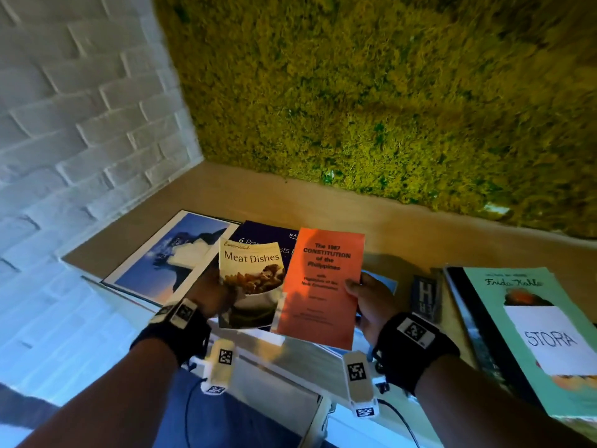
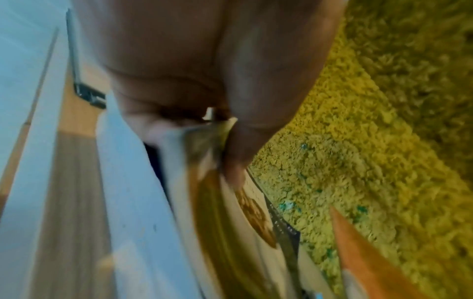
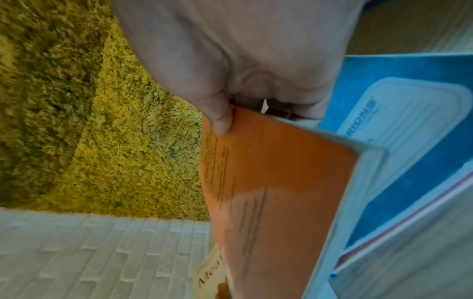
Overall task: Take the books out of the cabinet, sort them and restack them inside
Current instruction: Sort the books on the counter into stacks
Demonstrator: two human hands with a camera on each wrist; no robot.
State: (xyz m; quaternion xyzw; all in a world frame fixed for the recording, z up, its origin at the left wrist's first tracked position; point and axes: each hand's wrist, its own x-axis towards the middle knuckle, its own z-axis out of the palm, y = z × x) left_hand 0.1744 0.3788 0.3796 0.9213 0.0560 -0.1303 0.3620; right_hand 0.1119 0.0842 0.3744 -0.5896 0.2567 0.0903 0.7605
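My left hand (image 1: 211, 294) grips a cream "Meat Dishes" cookbook (image 1: 250, 279) by its left edge, thumb on the cover (image 2: 230, 161). My right hand (image 1: 368, 297) pinches an orange "1987 Constitution" booklet (image 1: 319, 286) by its right edge; the thumb lies on the orange cover (image 3: 268, 161). Both books are held up side by side above the wooden cabinet top (image 1: 403, 234). Under them lie a dark purple book (image 1: 258, 232) and a large blue photo book (image 1: 161, 253).
A mint "Frida Kahlo" book (image 1: 533, 334) with a white "STORA" label lies at the right, next to a small dark book marked H (image 1: 426, 295). A blue book (image 3: 409, 121) lies under my right hand. A moss wall (image 1: 387, 92) stands behind, white brick (image 1: 80, 124) at left.
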